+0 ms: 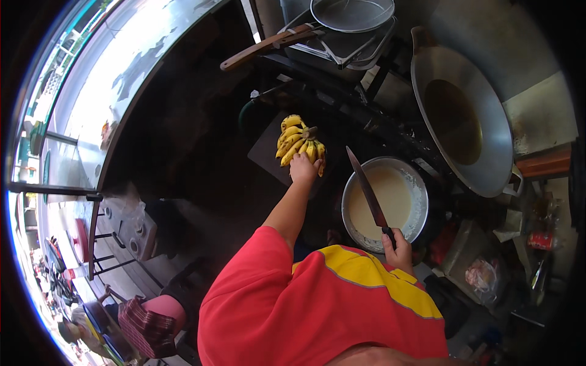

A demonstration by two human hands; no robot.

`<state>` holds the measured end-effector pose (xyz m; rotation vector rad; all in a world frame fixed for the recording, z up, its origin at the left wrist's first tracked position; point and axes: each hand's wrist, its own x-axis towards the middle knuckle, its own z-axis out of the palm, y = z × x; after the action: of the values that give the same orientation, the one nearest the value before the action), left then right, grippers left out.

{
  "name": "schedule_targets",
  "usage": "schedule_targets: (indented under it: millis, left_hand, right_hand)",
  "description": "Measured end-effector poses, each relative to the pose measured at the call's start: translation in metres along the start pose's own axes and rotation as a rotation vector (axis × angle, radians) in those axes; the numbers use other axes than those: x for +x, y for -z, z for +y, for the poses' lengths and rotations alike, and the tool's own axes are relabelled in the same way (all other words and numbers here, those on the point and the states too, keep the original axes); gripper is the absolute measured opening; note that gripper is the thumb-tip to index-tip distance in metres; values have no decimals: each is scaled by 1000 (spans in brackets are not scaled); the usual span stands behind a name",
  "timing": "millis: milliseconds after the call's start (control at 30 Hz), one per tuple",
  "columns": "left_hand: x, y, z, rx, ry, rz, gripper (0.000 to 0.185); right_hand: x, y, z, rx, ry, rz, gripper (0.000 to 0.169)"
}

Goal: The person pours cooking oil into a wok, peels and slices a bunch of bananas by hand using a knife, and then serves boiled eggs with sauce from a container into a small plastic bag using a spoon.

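My left hand [304, 168] reaches forward to a bunch of ripe yellow bananas [290, 142] with dark spots. Its fingers curl onto the lower bananas, and the fingertips are partly hidden. Under the bunch shows a dark, flat square surface [268, 153]. My right hand [399, 249], close to my body, grips the black handle of a long kitchen knife [367, 190], its blade pointing forward. Below the blade stands a round metal basin [422, 215] holding pale, creamy batter [389, 196].
A large metal wok [492, 123] with dark oil sits at right. A wire strainer [352, 13] and wooden-handled tools [265, 45] lie at the far side. A plastic bag [483, 277] rests at lower right. Another person [151, 320] is at lower left.
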<state>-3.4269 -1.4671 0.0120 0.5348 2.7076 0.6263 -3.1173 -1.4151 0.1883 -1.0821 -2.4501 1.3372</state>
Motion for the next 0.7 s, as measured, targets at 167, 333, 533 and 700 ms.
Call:
schedule_targets:
  millis: [167, 333, 533, 700]
  left_hand:
    - [12, -13, -29, -185, -123, 63, 39]
    - [21, -6, -68, -308, -196, -59, 43]
    - [17, 8, -65, -307, -244, -60, 51]
    - [19, 4, -62, -298, -171, -43, 46]
  right_hand:
    - [61, -31, -36, -158, -39, -29, 22]
    - [144, -79, -34, -466, 80, -125, 27]
    - [190, -114, -39, -651, 106, -213, 29]
    - [206, -112, -61, -743, -3, -350, 30]
